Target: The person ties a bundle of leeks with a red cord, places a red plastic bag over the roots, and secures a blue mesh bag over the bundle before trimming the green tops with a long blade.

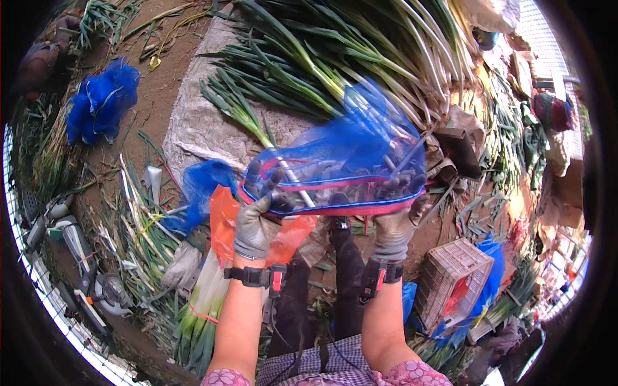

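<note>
A blue mesh bag [376, 132] with a pink-and-blue hem is stretched between my two gloved hands, its mouth toward me. My left hand [254, 222] holds the left end of the hem, dark-tipped fingers curled at the edge. At the opposite end, my right hand [394, 228] grips the hem, and some of its fingers show through the mesh. Just beyond the bag lies a large heap of long green onions [302, 61], white stalks to the right. The far part of the bag overlaps a few of those stalks. Whether anything is inside it I cannot tell.
A pale woven sheet [193, 109] lies under the heap. An orange plastic bag [223, 222] and a tied onion bundle [203, 321] are by my left forearm. Blue netting [103, 100] lies far left, grey machinery [84, 257] at left, and a plastic crate [454, 273] at right.
</note>
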Demonstrator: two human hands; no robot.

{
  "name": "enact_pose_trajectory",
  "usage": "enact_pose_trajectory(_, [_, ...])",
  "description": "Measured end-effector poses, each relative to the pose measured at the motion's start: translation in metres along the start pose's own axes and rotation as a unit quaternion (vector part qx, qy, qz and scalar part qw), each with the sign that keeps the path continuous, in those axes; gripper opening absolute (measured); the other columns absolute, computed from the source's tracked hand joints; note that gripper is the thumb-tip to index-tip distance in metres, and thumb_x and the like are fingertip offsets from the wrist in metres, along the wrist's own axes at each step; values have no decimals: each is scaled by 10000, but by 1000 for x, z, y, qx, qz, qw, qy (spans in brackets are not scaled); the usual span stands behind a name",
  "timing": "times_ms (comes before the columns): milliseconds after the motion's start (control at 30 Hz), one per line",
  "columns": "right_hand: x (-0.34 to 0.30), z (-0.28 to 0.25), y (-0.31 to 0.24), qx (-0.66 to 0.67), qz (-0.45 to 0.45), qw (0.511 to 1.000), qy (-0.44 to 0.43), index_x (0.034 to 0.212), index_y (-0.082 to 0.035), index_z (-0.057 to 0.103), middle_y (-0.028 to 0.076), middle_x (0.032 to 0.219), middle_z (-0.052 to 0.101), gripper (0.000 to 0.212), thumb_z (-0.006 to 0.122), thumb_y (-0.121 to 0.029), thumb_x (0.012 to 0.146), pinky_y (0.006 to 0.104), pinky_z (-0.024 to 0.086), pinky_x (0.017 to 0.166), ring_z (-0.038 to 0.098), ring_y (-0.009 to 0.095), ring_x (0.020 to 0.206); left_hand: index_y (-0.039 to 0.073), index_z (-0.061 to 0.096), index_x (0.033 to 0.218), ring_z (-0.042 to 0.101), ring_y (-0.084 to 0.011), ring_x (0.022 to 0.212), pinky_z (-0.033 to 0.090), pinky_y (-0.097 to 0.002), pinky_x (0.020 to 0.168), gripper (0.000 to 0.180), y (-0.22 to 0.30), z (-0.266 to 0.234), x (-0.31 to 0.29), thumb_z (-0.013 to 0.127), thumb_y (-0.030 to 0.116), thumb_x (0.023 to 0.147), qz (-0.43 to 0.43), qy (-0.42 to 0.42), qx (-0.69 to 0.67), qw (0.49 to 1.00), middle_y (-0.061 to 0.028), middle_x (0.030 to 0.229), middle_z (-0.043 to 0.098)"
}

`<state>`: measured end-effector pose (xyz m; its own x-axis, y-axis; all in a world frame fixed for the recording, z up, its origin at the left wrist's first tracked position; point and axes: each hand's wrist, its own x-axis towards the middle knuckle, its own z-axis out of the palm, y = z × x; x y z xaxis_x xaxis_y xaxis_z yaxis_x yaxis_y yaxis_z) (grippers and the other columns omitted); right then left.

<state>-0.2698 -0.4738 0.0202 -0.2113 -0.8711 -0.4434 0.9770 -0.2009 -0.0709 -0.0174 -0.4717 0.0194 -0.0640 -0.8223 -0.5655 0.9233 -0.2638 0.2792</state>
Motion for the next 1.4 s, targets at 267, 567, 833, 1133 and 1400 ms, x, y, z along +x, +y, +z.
enact_pose_trajectory(267, [-156, 39, -3, -20, 249, 968, 36, 869, -101, 566, -41, 705, 447, 278, 543, -370, 934, 253, 377, 626, 433, 95, 644, -90, 524, 1191, 614, -220, 670, 540, -326, 667, 375, 155, -69, 10, 465, 160, 917, 52, 57, 110, 991, -122, 824, 645])
enact_pose_trajectory(567, [-227, 42, -76, -414, 516, 740, 124, 834, -22, 611, 9, 786, 582, 537, 636, -559, 816, 287, 413, 691, 518, 134, 742, 14, 650, 861, 519, -124, 522, 434, -263, 499, 278, 265, -80, 22, 466, 206, 943, 105, 335, 372, 860, -27, 667, 597])
enact_pose_trajectory(833, [-93, 26, -78, -248, 276, 912, 174, 1183, -154, 492, -87, 617, 300, 366, 485, -440, 956, 168, 224, 384, 265, 6, 440, 44, 634, 886, 401, -84, 483, 327, -217, 443, 319, 179, 13, 34, 529, 339, 948, 140, 257, 389, 874, 12, 590, 495])
enact_pose_trajectory(1133, [-73, -71, -13, -302, 284, 906, 81, 903, -169, 459, -79, 584, 282, 278, 462, -439, 966, 181, 225, 389, 250, 21, 427, 52, 587, 775, 218, -27, 330, 151, -199, 351, 546, 233, -25, 6, 480, 570, 912, -15, 7, 417, 909, 89, 433, 315])
enact_pose_trajectory(1400, [-139, -214, 58, -227, 310, 905, 182, 903, -173, 460, -69, 612, 271, 251, 503, -415, 954, 183, 202, 404, 234, 20, 441, -10, 560, 1050, 255, -12, 318, 167, -190, 312, 622, 249, -219, -49, 493, 588, 891, -208, 229, 371, 875, 27, 570, 481])
